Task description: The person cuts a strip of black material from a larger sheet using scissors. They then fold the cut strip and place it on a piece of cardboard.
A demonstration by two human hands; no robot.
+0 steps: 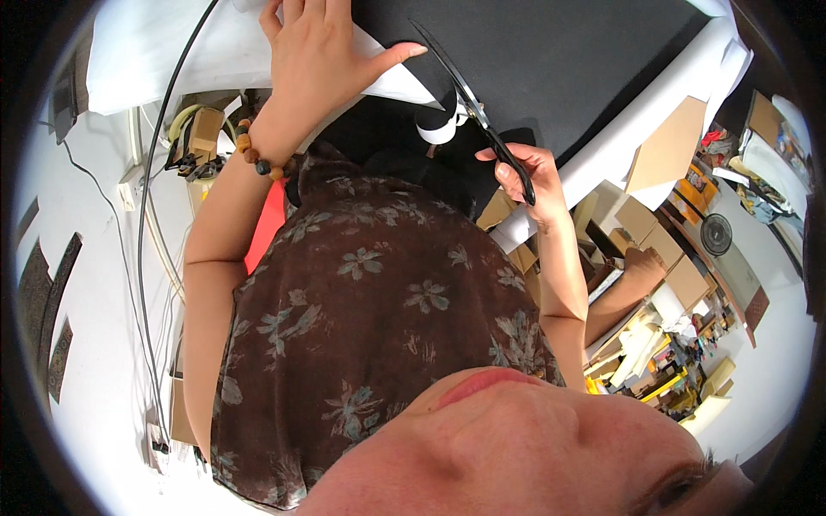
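My left hand lies flat with its fingers spread on a white sheet, the thumb stretched toward a large black sheet. A beaded bracelet is on that wrist, and the far fingertips are cut off by the picture's upper edge. Long scissors with black handles are gripped in my right hand. Their blades point up and to the left over the black sheet, close to the left thumb, and look nearly closed. Just below the blades hangs a black piece with a curved white edge.
White rolled material runs along the black sheet's right edge, with a cardboard piece beside it. Cardboard boxes and cluttered shelves stand at the right. A black cable hangs down at the left, near a container of tools.
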